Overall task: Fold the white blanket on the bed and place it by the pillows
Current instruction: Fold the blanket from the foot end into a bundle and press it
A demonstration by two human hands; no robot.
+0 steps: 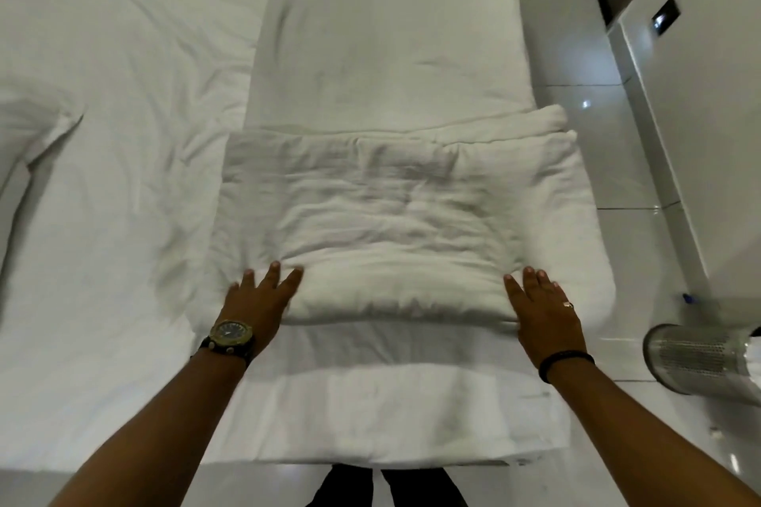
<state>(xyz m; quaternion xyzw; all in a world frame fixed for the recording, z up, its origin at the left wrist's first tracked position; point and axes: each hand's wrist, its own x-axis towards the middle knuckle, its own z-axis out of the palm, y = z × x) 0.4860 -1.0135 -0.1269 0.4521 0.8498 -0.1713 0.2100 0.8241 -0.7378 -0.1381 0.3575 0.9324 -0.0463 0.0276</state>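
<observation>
The white blanket [395, 218] lies as a long strip running away from me along the right side of the bed [115, 177]. Its near end is folded back into a thick, wrinkled stack in front of me. My left hand [257, 296], with a watch on the wrist, lies flat with spread fingers on the stack's near left corner. My right hand [539, 309], wearing a ring and a black wristband, presses flat on the near right corner. No pillows are in view.
The white bedsheet is creased on the left. A glossy tiled floor [609, 177] runs along the bed's right side. A perforated metal bin [700, 358] stands there near my right arm, and a white cabinet [708, 115] stands beyond it.
</observation>
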